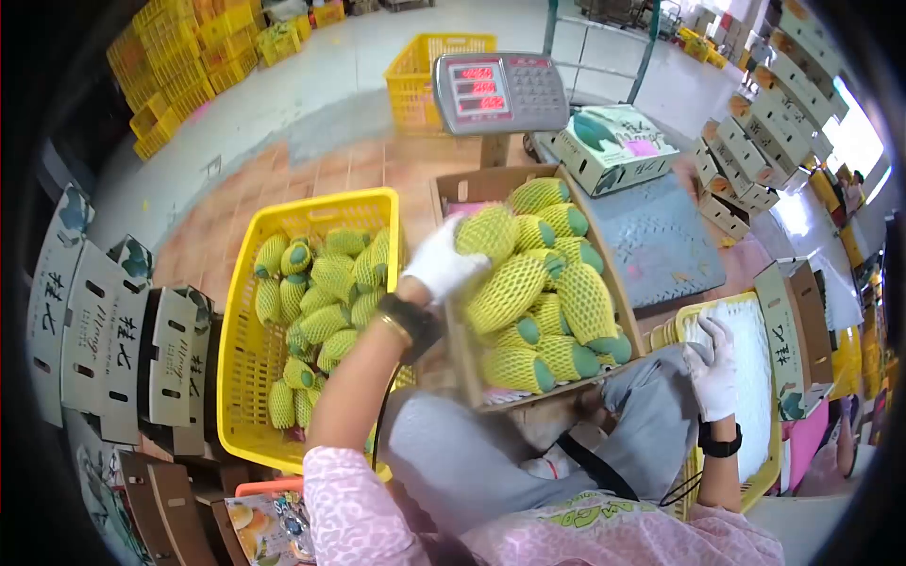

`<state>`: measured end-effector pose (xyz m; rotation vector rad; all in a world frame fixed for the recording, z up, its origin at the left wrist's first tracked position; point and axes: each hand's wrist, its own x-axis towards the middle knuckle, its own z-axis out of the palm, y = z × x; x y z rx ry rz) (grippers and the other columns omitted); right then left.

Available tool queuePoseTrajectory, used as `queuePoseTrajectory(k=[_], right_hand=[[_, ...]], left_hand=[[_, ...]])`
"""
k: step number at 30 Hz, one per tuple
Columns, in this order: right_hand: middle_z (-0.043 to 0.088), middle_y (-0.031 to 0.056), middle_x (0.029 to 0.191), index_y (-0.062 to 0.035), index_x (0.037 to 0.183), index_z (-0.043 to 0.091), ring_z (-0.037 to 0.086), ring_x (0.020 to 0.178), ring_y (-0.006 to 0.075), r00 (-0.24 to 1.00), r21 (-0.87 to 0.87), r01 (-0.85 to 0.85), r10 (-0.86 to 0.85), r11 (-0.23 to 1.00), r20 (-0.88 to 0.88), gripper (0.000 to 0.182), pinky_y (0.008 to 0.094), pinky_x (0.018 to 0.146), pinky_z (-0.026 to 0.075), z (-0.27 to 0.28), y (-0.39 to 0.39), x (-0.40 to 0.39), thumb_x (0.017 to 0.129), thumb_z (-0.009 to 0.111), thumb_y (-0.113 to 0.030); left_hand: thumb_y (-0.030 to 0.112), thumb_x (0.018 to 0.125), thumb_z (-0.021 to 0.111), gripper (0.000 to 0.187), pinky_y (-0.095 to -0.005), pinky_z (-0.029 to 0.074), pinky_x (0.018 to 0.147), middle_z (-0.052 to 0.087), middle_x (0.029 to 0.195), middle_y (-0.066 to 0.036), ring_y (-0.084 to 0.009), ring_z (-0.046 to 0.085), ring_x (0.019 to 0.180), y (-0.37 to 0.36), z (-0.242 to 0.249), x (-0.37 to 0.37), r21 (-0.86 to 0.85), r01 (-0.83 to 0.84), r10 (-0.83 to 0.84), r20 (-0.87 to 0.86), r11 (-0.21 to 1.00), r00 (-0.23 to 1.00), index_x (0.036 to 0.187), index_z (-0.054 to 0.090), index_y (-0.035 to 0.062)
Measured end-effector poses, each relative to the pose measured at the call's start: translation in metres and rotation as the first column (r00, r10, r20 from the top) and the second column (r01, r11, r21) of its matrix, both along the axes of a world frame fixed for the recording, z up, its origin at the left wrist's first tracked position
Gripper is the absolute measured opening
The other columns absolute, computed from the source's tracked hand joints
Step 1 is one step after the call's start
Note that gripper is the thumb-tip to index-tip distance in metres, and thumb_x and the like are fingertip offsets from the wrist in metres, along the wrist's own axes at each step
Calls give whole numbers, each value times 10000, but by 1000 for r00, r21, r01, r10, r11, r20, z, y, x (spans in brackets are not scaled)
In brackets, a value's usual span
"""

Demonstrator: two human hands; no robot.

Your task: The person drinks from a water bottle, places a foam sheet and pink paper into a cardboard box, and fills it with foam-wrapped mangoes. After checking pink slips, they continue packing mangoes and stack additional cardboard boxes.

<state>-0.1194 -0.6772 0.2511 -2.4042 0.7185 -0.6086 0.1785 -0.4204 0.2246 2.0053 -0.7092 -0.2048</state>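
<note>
My left hand (446,259), in a white glove, holds a mango (486,233) in yellow netting over the upper left part of an open cardboard box (604,247). The box is filled with several netted green mangoes (587,300). To its left stands a yellow crate (236,330) with more netted mangoes (326,324). My right hand (713,370), also gloved, is at the inner edge of a yellow basket (772,453) holding white sheets (750,396). Its fingers are curled, and what they hold, if anything, cannot be made out.
Behind the box stands a scale display (500,92) with red digits. A closed carton (615,146) rests on a grey platform (656,236). Cartons (175,358) line the left side, more are stacked at the right. Yellow crates (175,57) are piled at the back left.
</note>
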Motion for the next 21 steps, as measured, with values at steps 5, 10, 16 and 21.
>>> queuePoseTrajectory(k=[5,10,16,21], right_hand=[[437,161,1171,-39,1132,483,443,1065,313,993,-253,46,-73,966,-98,447,375,920,368,-15,-24,-42,712,632,-82],[454,169,1145,-4,1148,461,445,1059,311,981,-195,190,-181,962,63,441,377,935,350,-54,-41,-44,751,625,-103],[485,175,1097,3,1144,466,453,1048,306,916,-282,353,-269,892,297,381,380,916,347,-77,-49,-34,806,583,-129],[486,172,1088,1,1126,472,453,1035,302,933,-282,315,-241,906,268,361,383,913,349,-75,-44,-34,808,580,-131]], left_hand=[[369,721,613,574,-353,394,907,559,1084,-187,-318,524,1028,-7,7,26,257,-193,119,278,947,953,1147,484,7],[276,816,552,232,-341,429,781,582,947,-10,-160,544,862,25,37,18,-762,-604,17,-618,234,786,994,556,128],[236,814,534,111,-378,429,794,609,790,16,-152,569,767,65,6,28,-597,-794,-284,-786,113,550,799,574,134],[165,804,517,87,-393,432,789,606,729,0,-161,577,706,75,8,27,-590,-807,-321,-757,-41,569,782,567,98]])
